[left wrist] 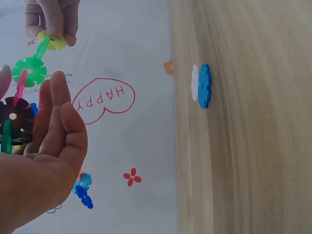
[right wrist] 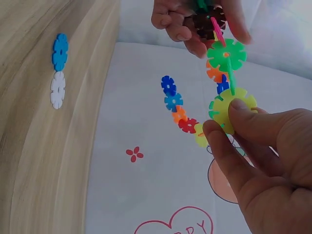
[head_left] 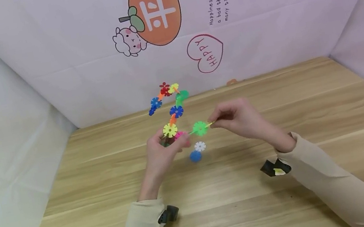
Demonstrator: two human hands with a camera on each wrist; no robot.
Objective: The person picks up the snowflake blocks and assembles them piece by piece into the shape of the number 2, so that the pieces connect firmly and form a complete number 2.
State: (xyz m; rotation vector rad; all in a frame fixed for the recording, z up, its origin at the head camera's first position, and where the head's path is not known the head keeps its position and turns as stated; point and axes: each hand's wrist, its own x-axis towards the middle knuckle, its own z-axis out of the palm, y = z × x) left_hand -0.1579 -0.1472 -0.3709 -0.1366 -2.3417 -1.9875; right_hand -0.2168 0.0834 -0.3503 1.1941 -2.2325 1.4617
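A curving chain of colourful notched plastic snowflake discs [head_left: 176,111] rises in front of me. My left hand [head_left: 162,149] grips its lower part, around the brown disc [left wrist: 14,117] and pink disc [left wrist: 20,87]. Between my hands a bright green disc [head_left: 200,128] sticks out from the chain, with a second green one slotted into it edge-on. At that end my right hand [head_left: 242,117] pinches a yellow disc [right wrist: 224,109] between thumb and fingers; it meets the green piece. The chain's far end bends over through red and orange to a dark blue disc [right wrist: 168,85].
On the wooden table [head_left: 240,200] a white disc [head_left: 200,146] and a blue disc [head_left: 195,156] lie side by side, below the hands. A white printed cloth [head_left: 86,57] stands behind the table, with more cloth at both sides.
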